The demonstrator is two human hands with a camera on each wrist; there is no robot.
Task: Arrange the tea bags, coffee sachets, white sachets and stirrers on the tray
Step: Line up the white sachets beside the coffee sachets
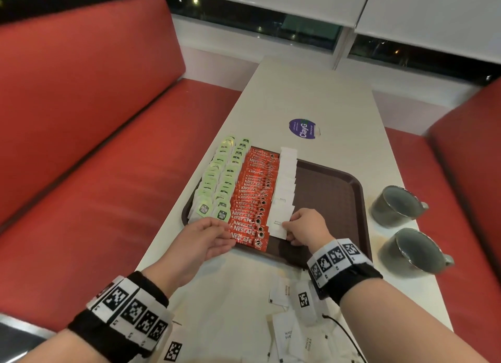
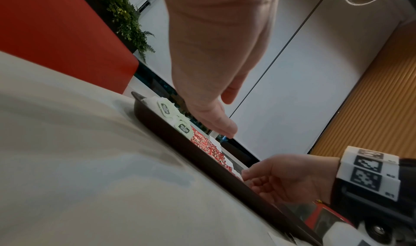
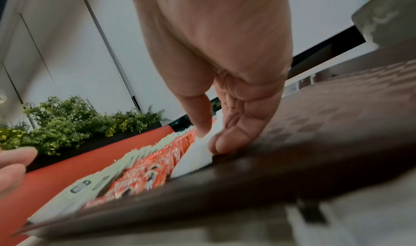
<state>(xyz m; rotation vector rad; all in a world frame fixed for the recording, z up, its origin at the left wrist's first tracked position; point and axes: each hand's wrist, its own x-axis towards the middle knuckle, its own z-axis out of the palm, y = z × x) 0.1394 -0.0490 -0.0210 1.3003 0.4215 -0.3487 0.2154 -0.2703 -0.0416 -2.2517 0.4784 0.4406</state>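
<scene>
I see my right hand (image 1: 306, 227) pinching a white sachet (image 1: 278, 224) low in the middle, on the brown tray (image 1: 333, 194). My left hand (image 1: 202, 240) is loose, holding nothing, just beside the red coffee sachets (image 1: 253, 197)

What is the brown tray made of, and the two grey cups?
The tray looks like hard plastic: dark brown and matte, with a fine woven-looking texture and a raised moulded rim. The two cups look like glazed ceramic: grey, thick-walled, with a faint shine at the rims. Enamelled metal cannot be ruled out.
</scene>
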